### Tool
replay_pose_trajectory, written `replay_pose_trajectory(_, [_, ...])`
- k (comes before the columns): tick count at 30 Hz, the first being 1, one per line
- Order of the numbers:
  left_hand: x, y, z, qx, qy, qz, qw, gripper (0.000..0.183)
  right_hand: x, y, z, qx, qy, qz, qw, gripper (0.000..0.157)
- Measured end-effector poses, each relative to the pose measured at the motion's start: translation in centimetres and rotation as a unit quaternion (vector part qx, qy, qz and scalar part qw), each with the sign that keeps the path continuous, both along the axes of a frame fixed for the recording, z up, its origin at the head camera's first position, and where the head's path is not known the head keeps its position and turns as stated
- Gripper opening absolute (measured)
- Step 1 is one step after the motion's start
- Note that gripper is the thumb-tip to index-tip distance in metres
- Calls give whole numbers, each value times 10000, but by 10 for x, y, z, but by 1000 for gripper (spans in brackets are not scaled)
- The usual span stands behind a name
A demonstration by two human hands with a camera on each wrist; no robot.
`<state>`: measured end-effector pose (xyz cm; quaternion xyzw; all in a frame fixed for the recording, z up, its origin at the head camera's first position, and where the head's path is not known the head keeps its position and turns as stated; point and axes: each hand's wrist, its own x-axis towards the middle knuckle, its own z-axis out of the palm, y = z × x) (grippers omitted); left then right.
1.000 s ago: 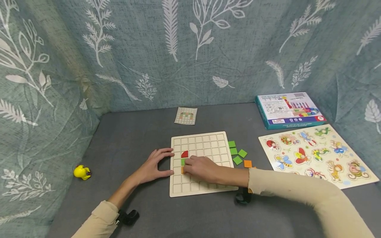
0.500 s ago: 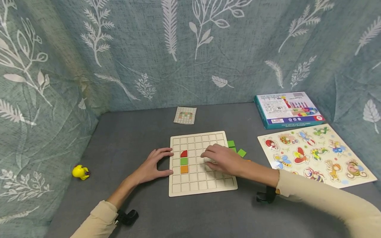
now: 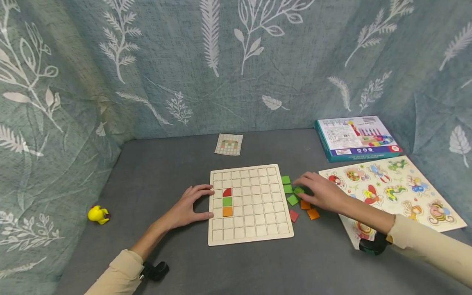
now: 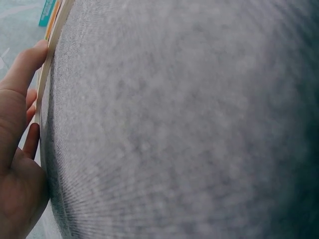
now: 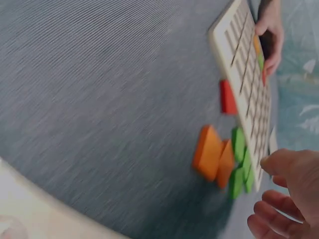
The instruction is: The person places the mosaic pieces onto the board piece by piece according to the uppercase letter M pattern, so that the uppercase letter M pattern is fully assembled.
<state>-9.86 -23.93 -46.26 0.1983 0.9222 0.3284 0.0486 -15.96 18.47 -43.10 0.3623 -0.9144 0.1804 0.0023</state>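
A wooden grid board (image 3: 254, 209) lies flat in the head view. Down its left part sit a red rounded tile (image 3: 227, 192), a green square tile (image 3: 227, 201) and an orange square tile (image 3: 228, 211), one below another. My left hand (image 3: 186, 207) touches the board's left edge with thumb and fingertips spread. Right of the board, my right hand (image 3: 324, 193) hovers at the loose green tiles (image 3: 293, 200), its thumb and fingers apart around one of them. No tile shows between those fingers in the right wrist view. Loose orange tiles (image 3: 313, 214) and a red tile (image 3: 293, 216) lie nearby.
A small pattern card (image 3: 229, 144) lies behind the board. To the right are a picture puzzle board (image 3: 396, 205) with insects and a teal-sided box (image 3: 359, 137). A yellow toy (image 3: 98, 214) stands far left. Patterned cloth hangs behind the table.
My right hand has left the orange tile in the grid and moved right, across the board, to the loose green tiles. The left hand has stayed at the board's edge.
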Motion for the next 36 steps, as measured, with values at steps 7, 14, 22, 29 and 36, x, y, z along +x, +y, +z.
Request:
replay_pose_trajectory(7, [3,-6,-1,-31,11,-39,10000,62,4,13,-11,-123,111,199,9997,26])
replay_pose_trajectory(14, [0,-5,3,-6,-14,-29,10000,62,-1,17,-5,35,302,284,9991,26])
replay_pose_trajectory(22, [-1,-3,4,-10,-71,-7,10000,63,-4,17,-2,45,260,573,9980,23])
replay_pose_trajectory(29, [-2,-4,3,57,-80,-79,9999,63,-4,9,-6,106,388,773,9962,21])
replay_pose_trajectory(36, [0,-2,3,50,-54,-67,10000,63,-6,3,-8,429,538,795,9945,16])
